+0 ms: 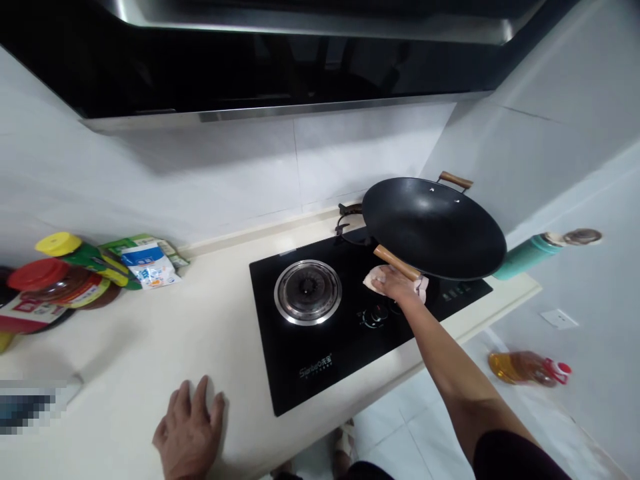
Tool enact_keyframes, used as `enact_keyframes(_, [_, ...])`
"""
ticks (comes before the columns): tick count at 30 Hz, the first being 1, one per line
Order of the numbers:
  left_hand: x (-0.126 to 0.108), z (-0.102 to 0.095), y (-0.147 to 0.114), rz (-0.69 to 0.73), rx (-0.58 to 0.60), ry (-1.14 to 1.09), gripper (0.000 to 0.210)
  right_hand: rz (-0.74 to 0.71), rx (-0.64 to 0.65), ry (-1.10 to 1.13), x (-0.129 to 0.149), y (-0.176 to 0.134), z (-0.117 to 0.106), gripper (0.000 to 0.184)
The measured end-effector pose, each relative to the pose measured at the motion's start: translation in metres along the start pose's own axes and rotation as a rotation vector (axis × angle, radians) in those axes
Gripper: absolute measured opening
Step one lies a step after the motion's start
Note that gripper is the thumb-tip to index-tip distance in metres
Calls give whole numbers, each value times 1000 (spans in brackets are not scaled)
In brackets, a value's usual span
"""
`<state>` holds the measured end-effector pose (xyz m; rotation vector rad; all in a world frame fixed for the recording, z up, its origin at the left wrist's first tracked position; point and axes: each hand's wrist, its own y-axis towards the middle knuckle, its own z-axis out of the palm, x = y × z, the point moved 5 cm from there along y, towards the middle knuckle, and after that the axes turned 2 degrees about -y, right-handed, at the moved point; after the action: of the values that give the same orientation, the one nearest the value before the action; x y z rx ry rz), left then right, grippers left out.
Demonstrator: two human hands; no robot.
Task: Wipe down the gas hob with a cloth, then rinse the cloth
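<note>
pale crumpled cloth at four o'clock, partly hidden under the right hand; glossy black range hood cut off at twelve

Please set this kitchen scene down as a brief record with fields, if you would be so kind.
Left grip: spread, palm down on the counter
Right grip: holding a pale cloth against the stove, by the wok's near handle; whether it touches the handle is unclear
Wok: black, over the stove's right side
Left burner: uncovered
Counter, far left: red-lidded jar, yellow-capped bottle, packets
Right of wok: teal bottle
Overhead: hood
</note>
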<state>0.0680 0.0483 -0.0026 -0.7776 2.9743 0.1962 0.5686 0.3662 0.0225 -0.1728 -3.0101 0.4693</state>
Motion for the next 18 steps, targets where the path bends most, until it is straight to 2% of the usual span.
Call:
enact_keyframes(4, [-2,-1,0,21,-43,17,66,-73,-28,14,37,-13,-1,64])
enact_keyframes(8, [-2,1,0,20,-34,36,63,-196,-75,33,78,-43,5,59])
enact_keyframes(14, [-2,1,0,18,-32,38,61,-379,-97,38,129,-116,29,56])
enact_keyframes(18, [-2,1,-1,24,-35,32,62,-567,-104,80,179,-173,53,48])
